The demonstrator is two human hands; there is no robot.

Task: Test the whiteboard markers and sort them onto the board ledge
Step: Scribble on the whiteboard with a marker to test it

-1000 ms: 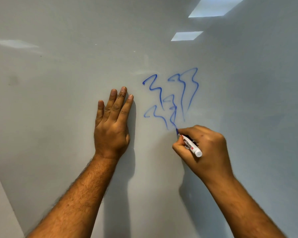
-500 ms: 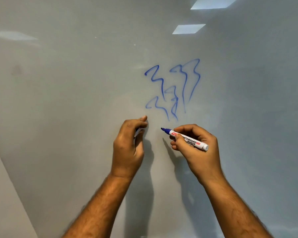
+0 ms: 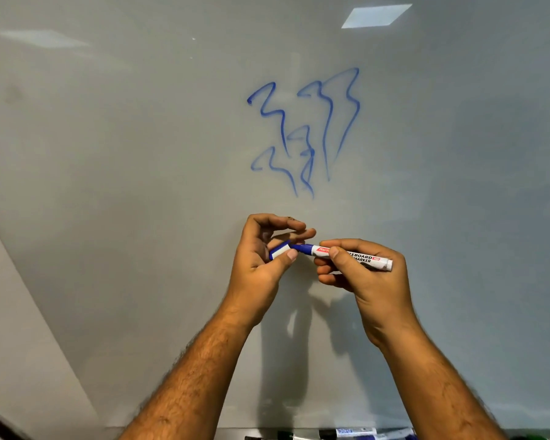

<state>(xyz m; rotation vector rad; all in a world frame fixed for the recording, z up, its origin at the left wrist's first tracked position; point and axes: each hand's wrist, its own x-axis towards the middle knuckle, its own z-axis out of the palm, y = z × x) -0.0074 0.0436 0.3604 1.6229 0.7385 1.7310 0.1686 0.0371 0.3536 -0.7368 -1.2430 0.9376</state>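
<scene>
Single head-worn view, wide-angle, close to whiteboard (image 3: 140, 185), facing it slightly upward; board fills frame, ledge (image 3: 426, 431) at bottom edge.

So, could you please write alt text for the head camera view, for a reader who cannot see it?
In front of a whiteboard, a person's right hand holds a blue whiteboard marker, its tip pointing into the blue cap pinched in the left hand. Blue scribbles sit above the hands, and more markers lie along the bottom edge.
</scene>
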